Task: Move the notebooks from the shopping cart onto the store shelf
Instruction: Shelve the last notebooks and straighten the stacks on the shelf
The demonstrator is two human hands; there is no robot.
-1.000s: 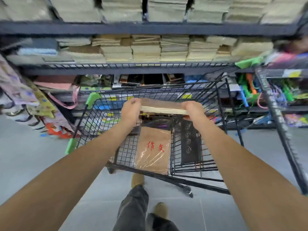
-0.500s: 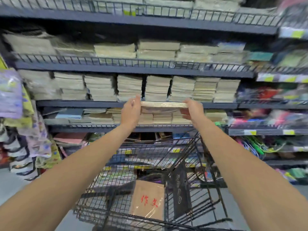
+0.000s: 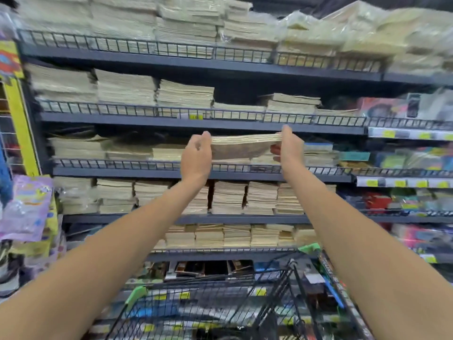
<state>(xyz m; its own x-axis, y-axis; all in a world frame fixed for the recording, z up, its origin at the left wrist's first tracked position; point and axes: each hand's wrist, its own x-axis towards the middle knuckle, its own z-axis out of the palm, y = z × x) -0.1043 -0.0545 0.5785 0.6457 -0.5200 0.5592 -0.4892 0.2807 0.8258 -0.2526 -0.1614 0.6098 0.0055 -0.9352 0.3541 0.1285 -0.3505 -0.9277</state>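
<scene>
Here you are, both hands on it: your left hand (image 3: 196,155) is curled round one short end of the bundle of notebooks (image 3: 241,147), your right hand (image 3: 290,149) curled round the other with the thumb up over the top edge. So that's a firm two-handed hold, nothing slack. The bundle lies flat in the air between your palms, its long axis running straight across from hand to hand and its page edges facing you. It bows down a little in the middle, and the right end rides a touch higher than the left.

Now the bit that matters: the store shelf (image 3: 245,175) lies directly beyond your grip, away from you, and its wire rail (image 3: 122,164) runs just under your knuckles, parallel to the bundle. Outside your left hand sits a low pile (image 3: 169,153), outside your right a blue-topped pile (image 3: 318,153). What's behind the bundle itself I can't tell, it hides the spot. The upper shelf edge (image 3: 245,127) is just above your right thumb, so headroom looks tight on that side. Neither hand leads; both look about equally near the shelf.

The shopping cart (image 3: 245,303) is well below your grip and back towards you. My read: push straight forward, long axis kept parallel to the rail, clear it, then lower, and mind the fingers underneath
</scene>
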